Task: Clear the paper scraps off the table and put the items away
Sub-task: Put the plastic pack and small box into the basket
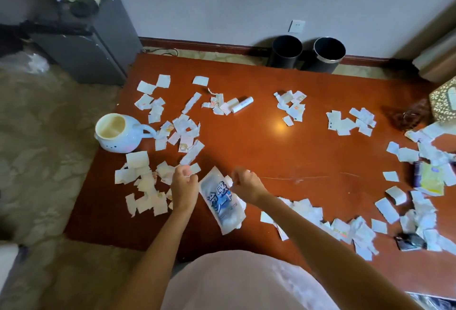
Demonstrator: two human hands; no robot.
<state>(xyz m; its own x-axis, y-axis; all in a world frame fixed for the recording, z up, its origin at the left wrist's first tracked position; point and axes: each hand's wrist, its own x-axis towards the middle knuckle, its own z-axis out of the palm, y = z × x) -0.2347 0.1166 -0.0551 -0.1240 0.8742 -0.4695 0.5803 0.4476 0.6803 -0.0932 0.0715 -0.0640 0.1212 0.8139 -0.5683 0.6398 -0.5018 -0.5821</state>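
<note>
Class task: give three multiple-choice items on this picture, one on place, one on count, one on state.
1. Where does the white pot stand? A) at the table's left edge B) on the floor C) on the cabinet
2. How many dark bins stand beyond the table? A) one B) two C) four
3. The pot's top is: A) open B) lidded C) covered with paper
Answers: 1 A, it sits beside paper scraps there; 2 B, two stand side by side; 3 A, its inside shows.
</note>
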